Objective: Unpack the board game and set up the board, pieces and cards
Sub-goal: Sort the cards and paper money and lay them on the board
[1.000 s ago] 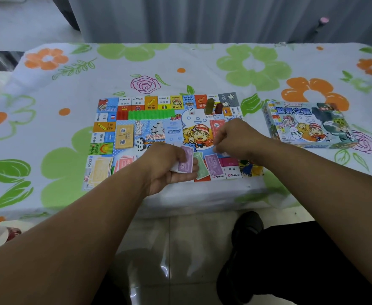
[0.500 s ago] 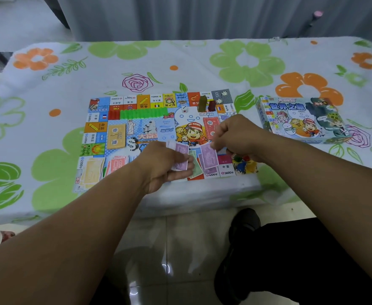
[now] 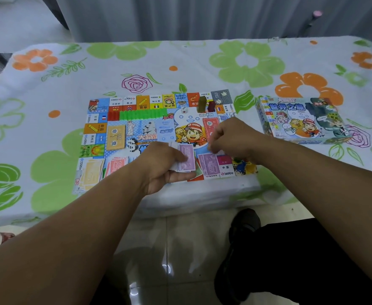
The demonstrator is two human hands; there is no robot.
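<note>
The game board (image 3: 141,128) lies at frame centre on the floral tablecloth (image 3: 202,62). Over its lower edge the left hand (image 3: 165,161) grips a stack of purple play notes (image 3: 186,160). The right hand (image 3: 233,137) curls its fingers above a purple note (image 3: 209,165) on the board; I cannot tell whether it is pinching anything. The game box (image 3: 299,119) sits closed at the right, its contents hidden.

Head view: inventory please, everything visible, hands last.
tablecloth: one, floral white, over table
game board: one, multicoloured, centre
game box: one, pale blue, right of board
houses: one row, green and red, board's far side
die: one, white, right of houses
tokens: two, olive and red, far right
yellow notes: one pile, board's near left
pink notes: one pile, beside yellow
purple notes: one pile, near edge
left hand: one, grips purple stack
right hand: one, curled above purple notes
</note>
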